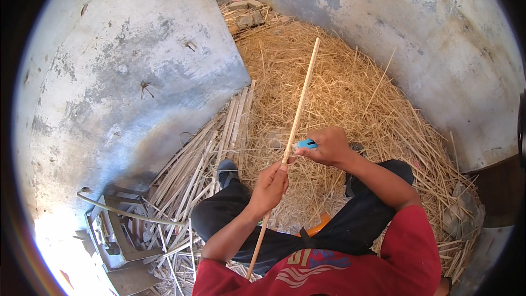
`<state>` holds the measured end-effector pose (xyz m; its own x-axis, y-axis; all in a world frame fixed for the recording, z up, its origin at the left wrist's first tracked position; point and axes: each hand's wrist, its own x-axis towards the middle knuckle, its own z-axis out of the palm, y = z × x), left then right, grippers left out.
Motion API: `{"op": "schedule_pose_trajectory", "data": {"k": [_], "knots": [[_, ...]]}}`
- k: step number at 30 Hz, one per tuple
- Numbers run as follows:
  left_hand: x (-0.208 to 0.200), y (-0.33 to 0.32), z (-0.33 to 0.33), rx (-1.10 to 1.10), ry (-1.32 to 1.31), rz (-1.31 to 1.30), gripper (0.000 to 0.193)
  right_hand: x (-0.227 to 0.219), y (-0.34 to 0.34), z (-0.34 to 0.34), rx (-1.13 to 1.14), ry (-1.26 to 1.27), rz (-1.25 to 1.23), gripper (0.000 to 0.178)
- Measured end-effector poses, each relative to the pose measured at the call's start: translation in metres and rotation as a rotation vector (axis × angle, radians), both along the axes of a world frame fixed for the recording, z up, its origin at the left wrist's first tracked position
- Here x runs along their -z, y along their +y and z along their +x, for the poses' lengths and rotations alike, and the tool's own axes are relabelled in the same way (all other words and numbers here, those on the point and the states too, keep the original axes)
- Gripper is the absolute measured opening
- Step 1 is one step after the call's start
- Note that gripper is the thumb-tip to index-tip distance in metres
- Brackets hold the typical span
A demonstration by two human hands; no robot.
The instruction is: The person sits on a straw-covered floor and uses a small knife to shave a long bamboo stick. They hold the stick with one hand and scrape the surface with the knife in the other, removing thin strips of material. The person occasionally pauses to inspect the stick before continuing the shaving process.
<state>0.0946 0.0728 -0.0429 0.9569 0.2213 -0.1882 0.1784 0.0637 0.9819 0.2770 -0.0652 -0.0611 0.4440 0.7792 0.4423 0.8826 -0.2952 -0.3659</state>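
My left hand is closed around a long, pale bamboo strip near its middle. The strip slants from my lap up and away to the right. Close beside it, my right hand grips a blue-handled utility knife. The knife's front end points left toward the strip, just beyond my left fingers. Whether the blade touches the strip I cannot tell. A thin sliver runs leftward from near the knife.
Pale shavings cover the floor ahead. Many split strips lie in a heap at my left, by a wooden frame. A worn plaster wall stands on the left, another on the right. Something orange lies beneath my legs.
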Motion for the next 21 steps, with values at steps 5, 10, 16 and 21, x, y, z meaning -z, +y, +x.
{"op": "schedule_pose_trajectory", "data": {"k": [5,10,16,21], "knots": [[0.003,0.001,0.000,0.004,0.020,0.066,0.032,-0.011,0.000,-0.007,-0.024,0.036,0.050,0.066],[0.000,-0.006,-0.002,-0.031,-0.052,0.298,0.030,0.004,0.009,0.009,0.075,-0.058,0.005,0.069],[0.001,-0.003,-0.009,-0.035,-0.021,0.331,0.031,-0.002,0.015,0.000,0.050,-0.005,-0.002,0.070],[-0.004,-0.006,-0.012,-0.066,-0.025,0.415,0.031,0.010,0.018,0.004,0.006,-0.132,0.000,0.071]]}}
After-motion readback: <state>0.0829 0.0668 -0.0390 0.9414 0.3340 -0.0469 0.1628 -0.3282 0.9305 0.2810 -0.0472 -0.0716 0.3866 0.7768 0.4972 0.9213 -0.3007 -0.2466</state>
